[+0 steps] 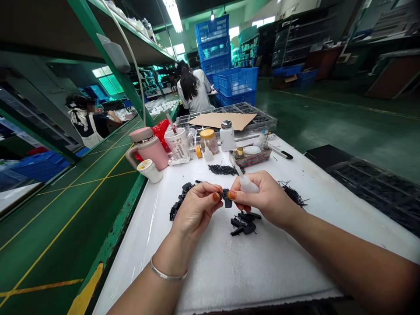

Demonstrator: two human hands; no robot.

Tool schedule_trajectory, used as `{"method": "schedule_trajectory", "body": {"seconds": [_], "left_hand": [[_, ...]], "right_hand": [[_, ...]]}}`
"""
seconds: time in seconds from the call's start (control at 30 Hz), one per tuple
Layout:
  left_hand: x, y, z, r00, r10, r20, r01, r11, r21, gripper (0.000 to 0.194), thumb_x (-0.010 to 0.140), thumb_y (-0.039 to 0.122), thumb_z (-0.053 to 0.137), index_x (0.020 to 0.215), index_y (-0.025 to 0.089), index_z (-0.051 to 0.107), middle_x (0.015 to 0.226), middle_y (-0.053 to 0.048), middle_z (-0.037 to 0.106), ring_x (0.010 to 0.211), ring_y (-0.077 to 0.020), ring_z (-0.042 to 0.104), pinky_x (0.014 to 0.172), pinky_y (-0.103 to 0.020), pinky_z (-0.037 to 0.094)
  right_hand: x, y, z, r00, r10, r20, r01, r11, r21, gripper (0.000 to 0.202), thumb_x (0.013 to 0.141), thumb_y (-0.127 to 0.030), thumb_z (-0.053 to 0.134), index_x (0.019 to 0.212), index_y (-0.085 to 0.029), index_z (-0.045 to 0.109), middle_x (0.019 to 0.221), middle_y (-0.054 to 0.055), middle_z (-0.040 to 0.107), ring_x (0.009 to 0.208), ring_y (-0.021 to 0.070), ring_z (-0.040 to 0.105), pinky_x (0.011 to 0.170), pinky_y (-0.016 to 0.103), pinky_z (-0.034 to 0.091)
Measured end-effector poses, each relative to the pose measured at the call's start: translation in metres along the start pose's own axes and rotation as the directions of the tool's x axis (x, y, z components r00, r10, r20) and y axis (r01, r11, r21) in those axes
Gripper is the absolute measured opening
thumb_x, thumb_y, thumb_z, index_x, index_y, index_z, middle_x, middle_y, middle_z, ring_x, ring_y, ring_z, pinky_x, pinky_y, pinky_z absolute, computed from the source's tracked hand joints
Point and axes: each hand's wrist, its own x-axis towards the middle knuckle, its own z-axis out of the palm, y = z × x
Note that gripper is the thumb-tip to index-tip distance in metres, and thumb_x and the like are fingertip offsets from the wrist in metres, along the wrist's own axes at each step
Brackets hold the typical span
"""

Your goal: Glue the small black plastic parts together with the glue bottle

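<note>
Between both hands, above the white work surface (210,271), is a small black part (226,198). My left hand (200,203) pinches its left side with thumb and fingertips. My right hand (262,197) pinches the right side and also holds a small white squeeze bottle (248,184) in its palm, the thin nozzle pointing up and left. Below the hands lies a small pile of black parts (243,224). Another black pile (177,205) is partly hidden behind my left hand. Tiny black pieces (221,169) and thin black pins (293,194) lie farther back.
A pink mug (152,151), a plastic cup (178,143), a lidded jar (209,141), a white pump bottle (227,136) and a small tray (254,158) stand at the back. Black trays (377,188) are at right. A green conveyor (82,205) runs left. Two people sit beyond.
</note>
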Motion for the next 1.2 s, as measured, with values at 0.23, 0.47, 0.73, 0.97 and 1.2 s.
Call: {"method": "schedule_trajectory", "body": {"seconds": [0.23, 0.47, 0.73, 0.97, 1.2], "left_hand": [[0.002, 0.0, 0.0, 1.0, 0.028, 0.01, -0.028, 0.999, 0.038, 0.029, 0.053, 0.017, 0.09, 0.065, 0.012, 0.063, 0.077, -0.001, 0.062, 0.066, -0.0092, 0.06, 0.058, -0.016, 0.053], [0.003, -0.001, -0.004, 0.993, -0.023, 0.117, 0.018, 0.999, 0.045, 0.029, 0.054, 0.019, 0.089, 0.062, 0.012, 0.061, 0.072, -0.001, 0.059, 0.063, -0.0098, 0.058, 0.056, -0.017, 0.05], [-0.002, 0.0, -0.005, 0.925, -0.247, 0.288, 0.239, 0.969, 0.064, 0.059, 0.044, 0.023, 0.094, 0.094, 0.017, 0.064, 0.067, 0.001, 0.056, 0.054, -0.0085, 0.054, 0.054, -0.018, 0.049], [-0.003, -0.001, -0.007, 0.898, -0.29, 0.33, 0.297, 0.954, 0.03, 0.07, 0.046, 0.021, 0.094, 0.106, 0.017, 0.057, 0.075, 0.0, 0.058, 0.057, -0.0087, 0.056, 0.053, -0.017, 0.05], [0.0, -0.006, -0.014, 0.861, -0.334, 0.384, 0.359, 0.933, 0.007, 0.081, 0.051, 0.02, 0.093, 0.12, 0.017, 0.051, 0.085, -0.003, 0.059, 0.059, -0.0084, 0.057, 0.053, -0.02, 0.055]], "right_hand": [[-0.002, -0.001, 0.001, 0.997, -0.066, -0.036, 0.058, 0.981, -0.183, 0.029, 0.074, -0.037, 0.072, 0.06, -0.014, 0.06, 0.05, -0.002, 0.052, 0.045, 0.0072, 0.041, 0.043, 0.021, 0.03], [-0.003, -0.002, -0.004, 0.994, -0.083, 0.072, 0.093, 0.986, -0.139, 0.022, 0.072, -0.029, 0.074, 0.063, -0.013, 0.062, 0.053, -0.002, 0.054, 0.047, 0.0064, 0.042, 0.044, 0.018, 0.031], [-0.005, 0.005, -0.009, 0.947, -0.068, 0.313, 0.054, 0.997, 0.053, 0.017, 0.072, -0.027, 0.07, 0.068, -0.011, 0.065, 0.058, 0.0, 0.058, 0.049, 0.0078, 0.048, 0.046, 0.019, 0.037], [-0.004, 0.007, -0.004, 0.919, -0.292, 0.266, 0.329, 0.939, -0.105, 0.016, 0.072, -0.021, 0.067, 0.061, -0.01, 0.063, 0.056, 0.001, 0.059, 0.049, 0.0075, 0.05, 0.046, 0.016, 0.039], [-0.005, 0.001, 0.001, 0.839, -0.493, 0.231, 0.534, 0.828, -0.172, 0.006, 0.068, -0.012, 0.065, 0.062, -0.013, 0.064, 0.061, 0.0, 0.062, 0.05, 0.0062, 0.05, 0.053, 0.015, 0.041]]}}
